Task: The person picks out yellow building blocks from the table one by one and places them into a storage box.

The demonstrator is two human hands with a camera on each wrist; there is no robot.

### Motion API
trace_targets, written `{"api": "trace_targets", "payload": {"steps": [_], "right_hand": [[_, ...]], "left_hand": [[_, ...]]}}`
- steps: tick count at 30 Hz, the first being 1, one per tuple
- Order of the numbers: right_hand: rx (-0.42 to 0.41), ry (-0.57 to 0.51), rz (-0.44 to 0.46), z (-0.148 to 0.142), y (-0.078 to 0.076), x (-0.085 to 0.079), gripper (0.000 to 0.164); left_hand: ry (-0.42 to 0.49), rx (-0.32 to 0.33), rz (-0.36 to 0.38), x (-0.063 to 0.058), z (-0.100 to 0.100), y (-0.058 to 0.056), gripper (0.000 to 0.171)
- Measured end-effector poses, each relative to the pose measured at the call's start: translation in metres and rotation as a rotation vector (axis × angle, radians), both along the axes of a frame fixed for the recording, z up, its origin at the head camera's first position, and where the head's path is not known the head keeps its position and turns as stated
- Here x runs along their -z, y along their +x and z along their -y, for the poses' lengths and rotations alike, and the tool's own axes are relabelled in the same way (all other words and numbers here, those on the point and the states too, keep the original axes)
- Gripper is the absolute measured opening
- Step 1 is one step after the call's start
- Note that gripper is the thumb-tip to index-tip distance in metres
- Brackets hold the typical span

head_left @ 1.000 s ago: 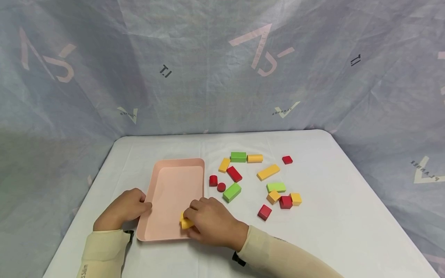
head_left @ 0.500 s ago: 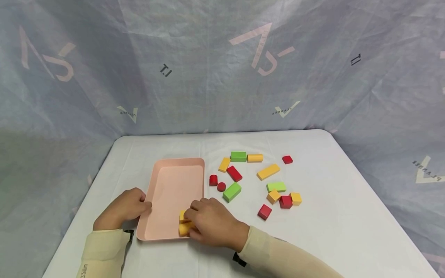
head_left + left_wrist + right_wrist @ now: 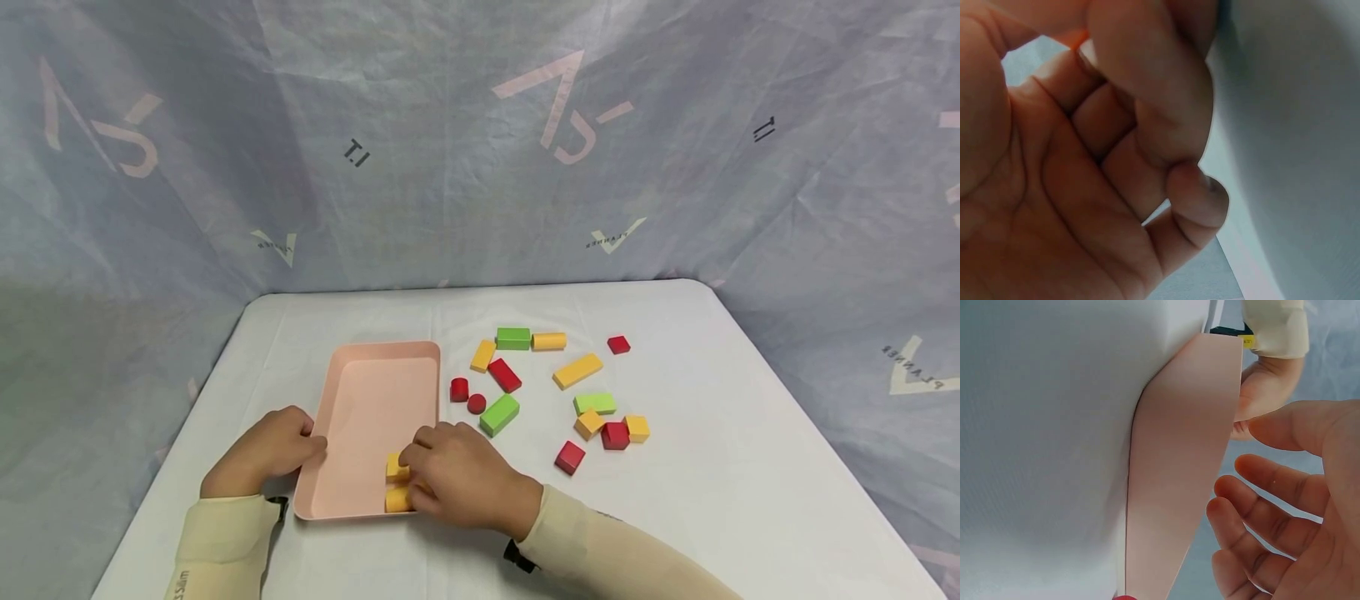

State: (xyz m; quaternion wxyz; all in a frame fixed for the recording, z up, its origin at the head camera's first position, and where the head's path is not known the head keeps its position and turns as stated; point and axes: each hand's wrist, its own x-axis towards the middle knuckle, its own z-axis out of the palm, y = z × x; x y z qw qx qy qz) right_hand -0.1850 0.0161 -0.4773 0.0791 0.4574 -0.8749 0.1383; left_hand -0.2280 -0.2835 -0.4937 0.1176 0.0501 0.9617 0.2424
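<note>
A shallow pink tray (image 3: 360, 417) lies on the left of the table. My left hand (image 3: 268, 450) holds its left rim with curled fingers; the left wrist view shows the fingers bent, the tray's edge hidden there. Over the tray's front right corner is my right hand (image 3: 472, 479). In the right wrist view the fingers of that hand (image 3: 1279, 506) are spread and loosely bent above the tray wall (image 3: 1179, 444), with nothing between them. Inside the tray a yellow block (image 3: 395, 468) and a yellow cylinder (image 3: 397, 500) lie side by side, both partly hidden by the right hand.
Right of the tray lie scattered toy blocks: a red cylinder (image 3: 459, 390), a red disc (image 3: 476, 404), a green block (image 3: 499, 414), a long yellow block (image 3: 577, 372), a red cube (image 3: 570, 457) and several others. A grey curtain (image 3: 450, 167) hangs behind the table.
The yellow cylinder has gone from the right hand's grasp down to the tray's front edge. The right hand has let go and shifted slightly right. The left hand stays put.
</note>
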Motion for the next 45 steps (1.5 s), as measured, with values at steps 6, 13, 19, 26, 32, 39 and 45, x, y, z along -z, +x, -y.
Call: {"api": "trace_targets", "payload": {"steps": [6,13,19,26,32,39,45], "right_hand": [[-0.005,-0.043,-0.008,0.000,0.000,0.000,0.017],[-0.001,-0.042,0.005,-0.002,0.002,-0.004,0.018],[0.013,-0.051,-0.004,-0.007,0.002,-0.006,0.017],[0.023,-0.080,-0.044,-0.012,0.002,-0.008,0.017],[0.041,-0.076,-0.028,-0.018,0.002,-0.007,0.021],[0.065,-0.101,-0.036,-0.026,0.000,-0.007,0.019],[0.083,-0.080,-0.010,-0.032,-0.001,-0.009,0.020]], "left_hand": [[-0.001,0.005,0.001,0.000,0.000,0.000,0.032],[0.005,0.009,-0.010,0.001,0.001,0.000,0.032],[-0.002,0.012,-0.018,-0.002,0.000,0.001,0.032],[0.000,0.008,-0.009,-0.003,-0.001,0.002,0.032],[-0.006,0.009,-0.006,-0.002,-0.002,0.001,0.031],[0.004,0.012,-0.006,-0.003,-0.002,0.000,0.032],[0.006,0.009,0.005,-0.003,-0.001,0.001,0.032]]}}
